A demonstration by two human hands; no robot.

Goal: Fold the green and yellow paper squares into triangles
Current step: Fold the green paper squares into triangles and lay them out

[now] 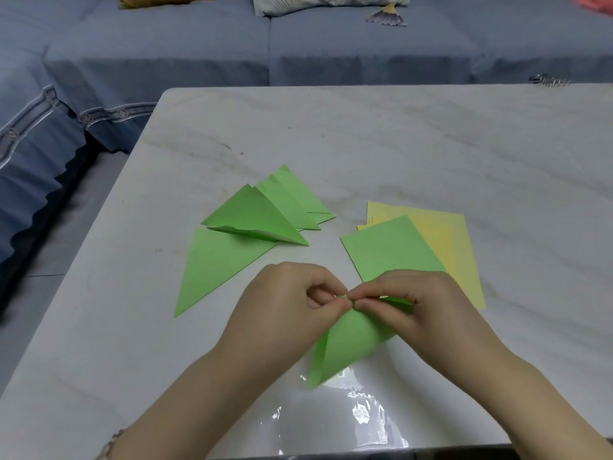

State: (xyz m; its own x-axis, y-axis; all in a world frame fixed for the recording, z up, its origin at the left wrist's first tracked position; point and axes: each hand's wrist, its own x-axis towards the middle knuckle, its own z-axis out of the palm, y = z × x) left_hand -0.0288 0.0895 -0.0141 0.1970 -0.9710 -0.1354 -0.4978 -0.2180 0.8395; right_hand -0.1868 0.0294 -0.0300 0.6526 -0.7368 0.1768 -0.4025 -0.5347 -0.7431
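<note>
Now, left hand [292,303]: pinches the top corners of the bent green sheet [348,346], fingertips meeting the right's.
Right hand [414,303]: pinches the same corners (both hands close together above the near table [398,144]).
Green triangles [258,214]: piled left of centre.
Unfolded squares: green square [388,250] atop yellow squares [444,237], at right.
</note>
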